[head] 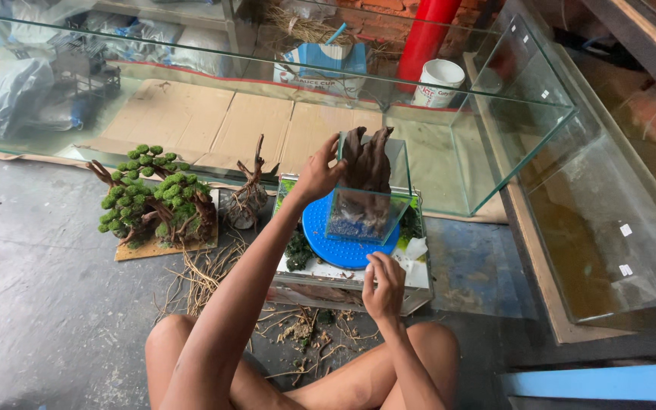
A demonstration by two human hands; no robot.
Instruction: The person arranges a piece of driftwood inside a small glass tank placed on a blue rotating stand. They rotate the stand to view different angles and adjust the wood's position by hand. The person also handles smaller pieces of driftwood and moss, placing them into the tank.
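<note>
On the blue round plastic turntable point(343, 243) stands a small clear glass cube tank point(370, 193) holding a dark brown twisted driftwood piece point(366, 159). From the head camera, the left hand point(319, 173) rests its curled fingers against the tank's upper left edge. The right hand point(383, 285) hovers near the turntable's front rim, fingers bent together; whether they pinch anything I cannot tell. Just left stands a green moss-ball bonsai tree point(153, 201).

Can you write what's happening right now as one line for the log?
left hand: touching small glass tank rim | right hand: near blue turntable edge | driftwood: upright in tank | moss tree: on floor, left
</note>
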